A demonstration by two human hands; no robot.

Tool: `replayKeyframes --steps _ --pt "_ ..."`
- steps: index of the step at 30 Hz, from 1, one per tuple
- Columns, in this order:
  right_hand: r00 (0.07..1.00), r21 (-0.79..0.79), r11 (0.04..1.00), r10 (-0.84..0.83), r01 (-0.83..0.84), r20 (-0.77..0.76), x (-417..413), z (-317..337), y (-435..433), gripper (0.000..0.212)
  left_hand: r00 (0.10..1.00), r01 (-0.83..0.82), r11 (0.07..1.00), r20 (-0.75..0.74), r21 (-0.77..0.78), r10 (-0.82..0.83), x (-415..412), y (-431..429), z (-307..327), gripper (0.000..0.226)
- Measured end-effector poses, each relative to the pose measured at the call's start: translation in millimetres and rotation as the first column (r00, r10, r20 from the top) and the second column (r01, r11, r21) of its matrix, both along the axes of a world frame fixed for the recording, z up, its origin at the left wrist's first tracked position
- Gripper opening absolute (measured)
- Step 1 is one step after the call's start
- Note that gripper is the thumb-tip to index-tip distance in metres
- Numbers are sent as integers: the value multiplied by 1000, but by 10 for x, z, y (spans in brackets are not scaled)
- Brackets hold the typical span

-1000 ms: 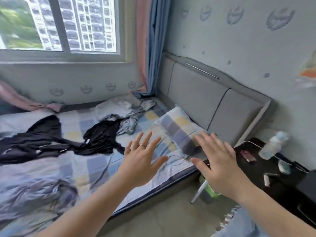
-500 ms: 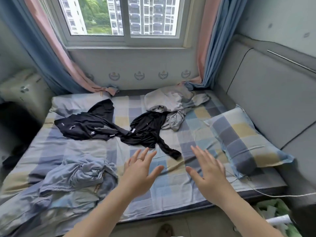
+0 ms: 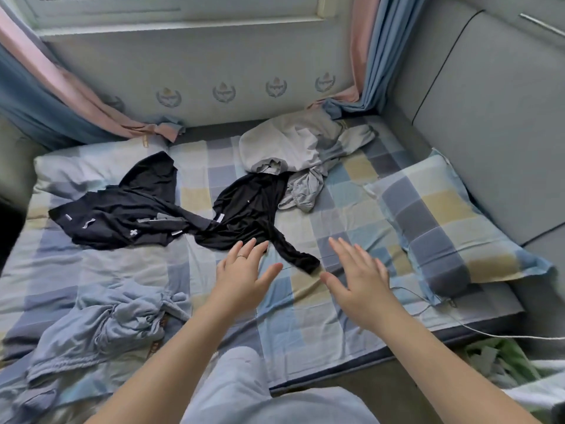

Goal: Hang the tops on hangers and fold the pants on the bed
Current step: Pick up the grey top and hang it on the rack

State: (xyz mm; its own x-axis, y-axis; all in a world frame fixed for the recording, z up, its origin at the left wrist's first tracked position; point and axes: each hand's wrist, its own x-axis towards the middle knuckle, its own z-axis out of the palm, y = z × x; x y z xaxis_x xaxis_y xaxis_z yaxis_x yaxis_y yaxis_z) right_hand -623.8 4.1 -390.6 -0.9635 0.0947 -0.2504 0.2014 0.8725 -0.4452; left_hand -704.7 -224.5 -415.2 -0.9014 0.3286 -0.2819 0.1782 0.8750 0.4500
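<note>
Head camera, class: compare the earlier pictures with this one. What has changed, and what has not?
The view swung left from the headboard to the bed. Both open hands, left hand and right hand, reached closer to the black top, holding nothing. The clothes lie unmoved.

Window (image 3: 183,4) cut off by top edge. Grey garment (image 3: 293,148) overlaps the black top (image 3: 250,209) collar area. White cable (image 3: 504,335) runs off right edge (end unseen). Garment labels too small to read.

Bare sheet (image 3: 308,304) ahead, seemingly unobstructed.
</note>
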Motion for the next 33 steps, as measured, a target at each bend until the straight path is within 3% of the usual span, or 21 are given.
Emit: replayKeyframes --steps 12,17,22,33 --pt "987 24 987 -159 159 17 -1419 -1008 -281 65 994 108 994 15 -12 -108 -1647 -168 -1026 65" --pt "974 68 975 -214 209 73 -2052 -1085 -468 66 982 184 983 50 -11 -183 -2327 -429 -1059 64" --pt "970 120 967 -235 226 68 -2558 -1021 -396 65 978 207 978 -7 29 -207 -2914 -398 -994 65" --pt "989 148 982 -129 117 75 -3704 -1266 560 66 986 156 988 -52 -3 -156 -3966 425 -1126 68"
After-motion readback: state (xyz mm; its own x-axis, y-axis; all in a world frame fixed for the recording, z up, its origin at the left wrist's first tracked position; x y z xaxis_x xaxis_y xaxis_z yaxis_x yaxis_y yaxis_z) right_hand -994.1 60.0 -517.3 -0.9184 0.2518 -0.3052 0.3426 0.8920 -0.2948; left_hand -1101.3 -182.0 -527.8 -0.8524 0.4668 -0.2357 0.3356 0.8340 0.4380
